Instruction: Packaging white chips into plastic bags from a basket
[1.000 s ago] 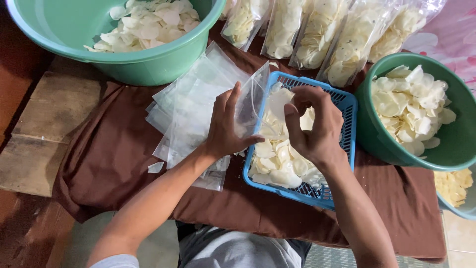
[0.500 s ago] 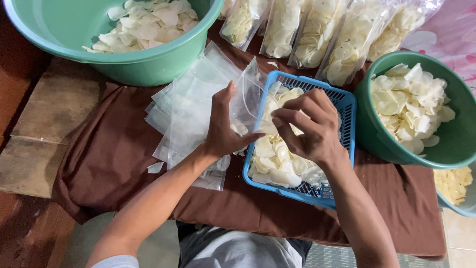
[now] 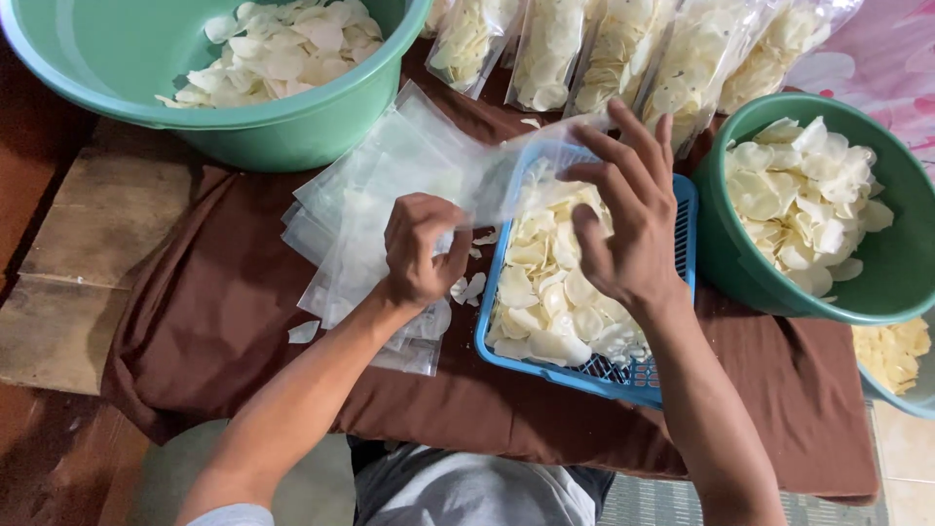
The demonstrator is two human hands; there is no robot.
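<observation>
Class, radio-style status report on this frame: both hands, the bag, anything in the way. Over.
Left hand gripping clear bag at lower end. Right hand open, fingers spread at bag's mouth over blue basket of chips. Nothing blocking.

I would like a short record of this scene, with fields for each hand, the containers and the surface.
left hand: closed on one end of a clear bag
right hand: fingers spread, at the bag's other end, above the blue basket
basket: pale chips
green tubs: one top left, one right, both hold chips
empty bags: pile under the left hand
filled bags: row at top
surface: brown cloth
</observation>
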